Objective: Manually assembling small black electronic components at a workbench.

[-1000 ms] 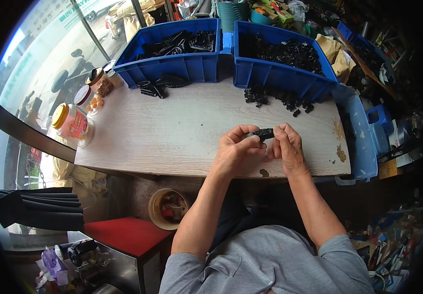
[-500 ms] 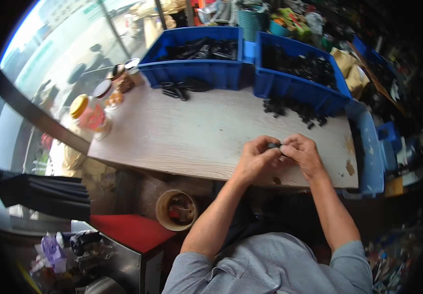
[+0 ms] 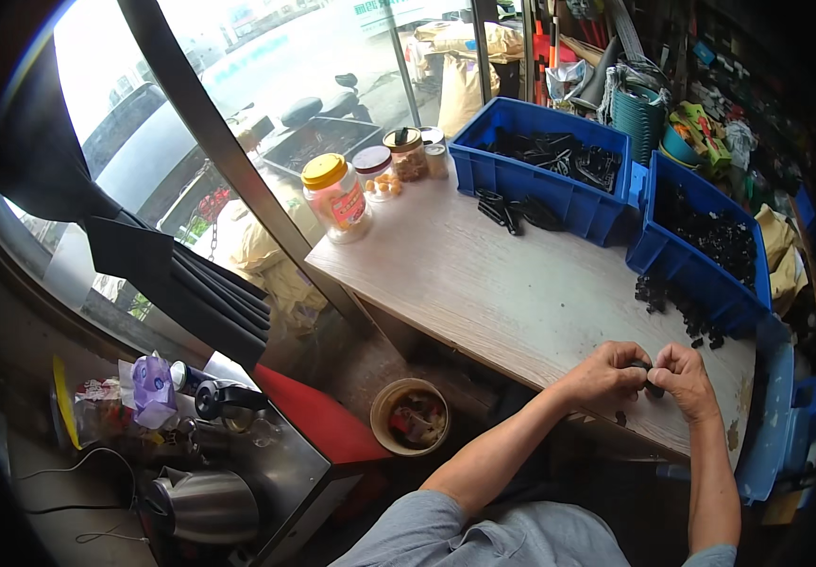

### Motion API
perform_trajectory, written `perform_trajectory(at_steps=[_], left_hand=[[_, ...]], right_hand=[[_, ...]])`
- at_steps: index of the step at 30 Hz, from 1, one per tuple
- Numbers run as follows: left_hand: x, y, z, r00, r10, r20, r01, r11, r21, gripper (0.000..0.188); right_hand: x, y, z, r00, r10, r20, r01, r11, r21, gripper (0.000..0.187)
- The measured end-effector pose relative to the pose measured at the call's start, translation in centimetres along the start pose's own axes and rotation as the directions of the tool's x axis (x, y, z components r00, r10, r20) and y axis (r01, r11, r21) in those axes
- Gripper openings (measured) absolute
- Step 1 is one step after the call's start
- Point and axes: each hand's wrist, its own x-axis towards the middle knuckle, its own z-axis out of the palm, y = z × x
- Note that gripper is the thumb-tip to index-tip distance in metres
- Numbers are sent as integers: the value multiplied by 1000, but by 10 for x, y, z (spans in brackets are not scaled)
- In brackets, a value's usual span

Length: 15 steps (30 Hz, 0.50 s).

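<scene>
Near the table's front right edge, my left hand [image 3: 611, 374] and my right hand [image 3: 687, 382] meet with fingertips pinched on a small black part [image 3: 651, 380]. Fingers cover most of the part, so its exact kind does not show. Just beyond the hands lies a loose heap of small black pieces [image 3: 680, 304], in front of the right blue bin [image 3: 696, 263], which holds many more. Long black pieces fill the left blue bin [image 3: 531, 184]. A few flat black pieces [image 3: 512, 210] rest on the table before it.
A yellow-lidded jar [image 3: 336, 203] and other jars stand along the window side of the pale table [image 3: 465, 293]. A waste bucket [image 3: 378, 427] is on the floor. To the left, a steel kettle [image 3: 208, 506] sits by a red-topped cabinet [image 3: 318, 416]. A light blue crate [image 3: 769, 416] borders the right.
My view has swung to the left, so the table and hands appear further right and lower. The hands stay together on the small black part.
</scene>
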Motion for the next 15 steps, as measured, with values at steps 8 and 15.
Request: perform_trajectory(at_steps=[8,15], left_hand=[[5,-4,-3,996,30,79,-33,999,32,20],[3,-11,-11,986,11,165,4,996,-92,22]], right_hand=[[-1,0,-1,998,-54,22,54,999,5,17],[2,7,4,996,-87,13,87,996,-6,21]])
